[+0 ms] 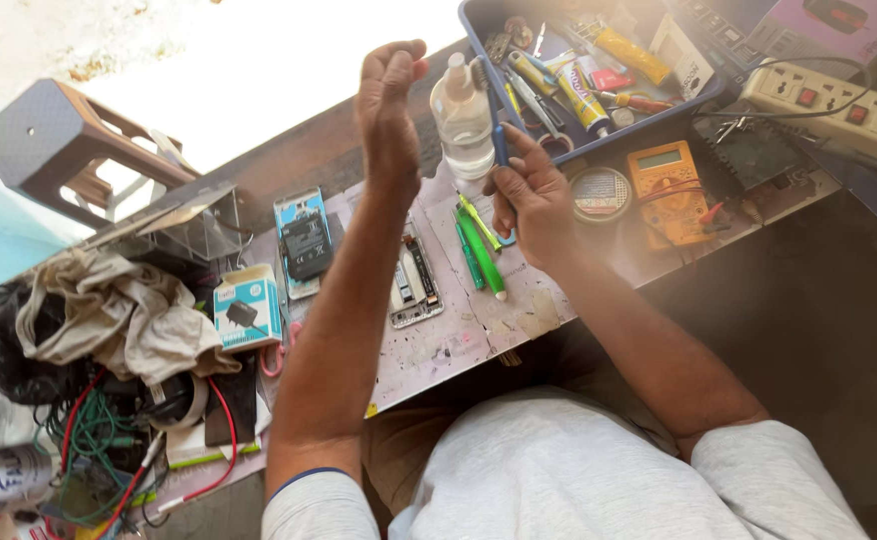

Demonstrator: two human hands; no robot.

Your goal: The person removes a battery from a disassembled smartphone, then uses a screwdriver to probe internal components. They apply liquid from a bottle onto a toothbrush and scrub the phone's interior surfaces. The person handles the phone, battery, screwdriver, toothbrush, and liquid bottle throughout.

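Holding a blue-handled brush [499, 140] upright, right hand [534, 195] closed round its handle, just right of the clear bottle [464, 115]. Left hand [391, 105] raised left of the bottle, fingers loosely curled, apparently empty. Opened phone [415, 282] lies below the bottle. Judged step: brush cleaning; next calls for lowering the bristles onto the phone. Left palm unseen.

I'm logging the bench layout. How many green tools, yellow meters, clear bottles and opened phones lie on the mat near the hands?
Green pen-shaped plastic tools: 2, under the right hand
Yellow box-shaped multimeter: 1
Clear plastic bottle with a white cap: 1, beside the raised left hand
Opened phone with bare insides: 1
Total: 5
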